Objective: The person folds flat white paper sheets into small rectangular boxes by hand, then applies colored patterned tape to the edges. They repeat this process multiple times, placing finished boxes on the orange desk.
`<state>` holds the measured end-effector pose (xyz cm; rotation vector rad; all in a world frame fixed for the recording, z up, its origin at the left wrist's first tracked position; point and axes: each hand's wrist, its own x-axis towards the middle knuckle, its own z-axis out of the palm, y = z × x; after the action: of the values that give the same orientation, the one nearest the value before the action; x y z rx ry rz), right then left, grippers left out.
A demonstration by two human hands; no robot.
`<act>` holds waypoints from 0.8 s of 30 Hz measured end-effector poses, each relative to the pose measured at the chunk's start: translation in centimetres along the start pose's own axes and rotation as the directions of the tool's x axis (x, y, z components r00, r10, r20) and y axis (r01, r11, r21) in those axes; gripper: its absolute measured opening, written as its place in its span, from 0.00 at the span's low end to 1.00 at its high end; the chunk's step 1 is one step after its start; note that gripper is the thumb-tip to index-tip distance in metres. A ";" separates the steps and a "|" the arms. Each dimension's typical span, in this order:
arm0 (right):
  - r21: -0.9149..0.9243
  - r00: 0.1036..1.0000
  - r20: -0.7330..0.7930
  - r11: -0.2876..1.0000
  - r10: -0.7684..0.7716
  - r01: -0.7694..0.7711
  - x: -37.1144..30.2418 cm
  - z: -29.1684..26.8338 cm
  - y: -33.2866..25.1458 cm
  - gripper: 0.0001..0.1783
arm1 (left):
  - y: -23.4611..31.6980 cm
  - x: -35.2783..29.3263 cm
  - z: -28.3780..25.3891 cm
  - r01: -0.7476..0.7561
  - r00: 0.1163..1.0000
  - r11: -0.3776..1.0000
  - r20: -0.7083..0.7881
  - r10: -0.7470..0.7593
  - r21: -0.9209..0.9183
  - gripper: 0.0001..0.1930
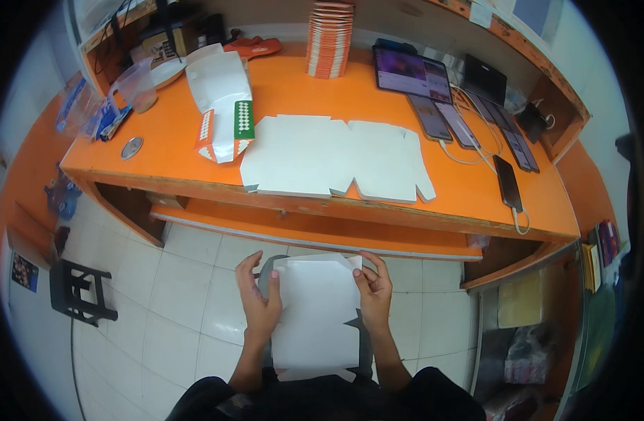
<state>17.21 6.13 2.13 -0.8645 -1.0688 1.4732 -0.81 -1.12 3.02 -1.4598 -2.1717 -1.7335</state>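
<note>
A white cardboard box blank with notched edges lies over my lap, its plain side up. My right hand pinches its far right corner, thumb on top and fingertips behind. At the far left edge, the thumb of my left hand touches the board, while the other fingers stand apart from it, bent to the left. On the orange table ahead, more flat white box blanks lie along the front edge. Left of them sits a partly folded box with orange and green printed sides, its lid raised.
A tall stack of orange-and-white folded cartons stands at the back. Several phones, a tablet and charging cables cover the right side. A clear plastic cup and a round metal lid are at left. A black stool stands on the tiled floor.
</note>
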 end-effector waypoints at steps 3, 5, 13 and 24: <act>-0.140 1.000 -0.017 0.990 -0.001 -0.001 -0.9 -0.1 1.8 0.21 | 0.5 -1.9 -0.6 -0.183 0.983 0.983 0.006 0.183 0.029 0.16; -0.254 0.996 0.083 0.966 -0.020 0.040 -1.4 0.4 2.7 0.13 | 0.9 -2.9 0.0 0.090 0.957 0.966 0.291 -0.017 -0.242 0.18; -0.211 0.988 0.157 0.977 0.008 0.026 -2.9 1.6 2.7 0.07 | 0.7 -2.8 2.9 0.341 0.940 0.703 0.218 -0.262 -0.625 0.13; -0.137 0.976 0.149 0.981 0.159 -0.139 -2.1 1.0 3.0 0.10 | 1.0 -3.6 2.4 0.095 0.966 0.932 0.258 -0.001 -0.351 0.05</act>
<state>15.67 3.85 -0.41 -0.9448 -1.2488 1.6354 3.07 -1.58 0.97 -1.8134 -2.0916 -2.1663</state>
